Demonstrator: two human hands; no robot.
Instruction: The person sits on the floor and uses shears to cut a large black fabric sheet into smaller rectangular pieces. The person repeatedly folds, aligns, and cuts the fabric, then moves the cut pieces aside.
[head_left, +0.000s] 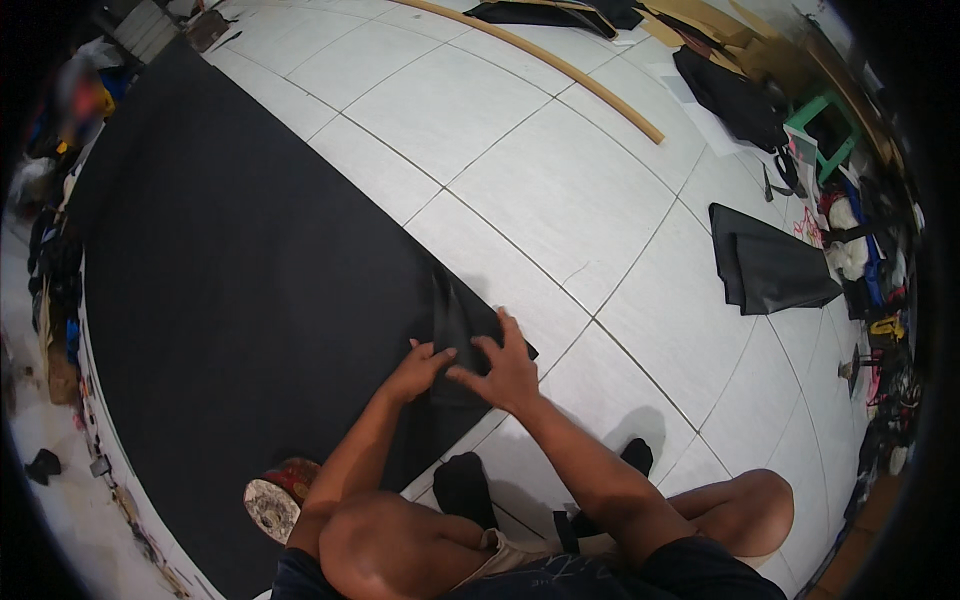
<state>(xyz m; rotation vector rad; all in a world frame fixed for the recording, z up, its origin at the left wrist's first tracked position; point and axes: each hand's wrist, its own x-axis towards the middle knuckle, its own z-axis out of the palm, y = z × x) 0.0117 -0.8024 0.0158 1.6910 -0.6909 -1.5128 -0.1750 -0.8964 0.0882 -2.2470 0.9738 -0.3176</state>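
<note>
A large black sheet (250, 270) with a leather-like look lies spread over the left of the floor. Near its right corner a smaller, slightly shinier black piece (462, 335) shows raised creases. At this piece's left side is my left hand (410, 376), its fingers bent and a little apart, the tips touching the black material. My right hand (510, 375) rests over the corner with thumb and fingers spread, the farthest fingertips at the sheet's edge. Neither hand visibly grips anything. Whether the smaller piece is separate or a fold of the sheet I cannot tell.
By my left forearm stands a red container (280, 498) with a whitish crusted face. A folded black piece (770, 262) lies at the right on white tiles. Farther off are a long tan strip (560, 68), a green stool (826, 135) and scissors (768, 183). Clutter lines both sides.
</note>
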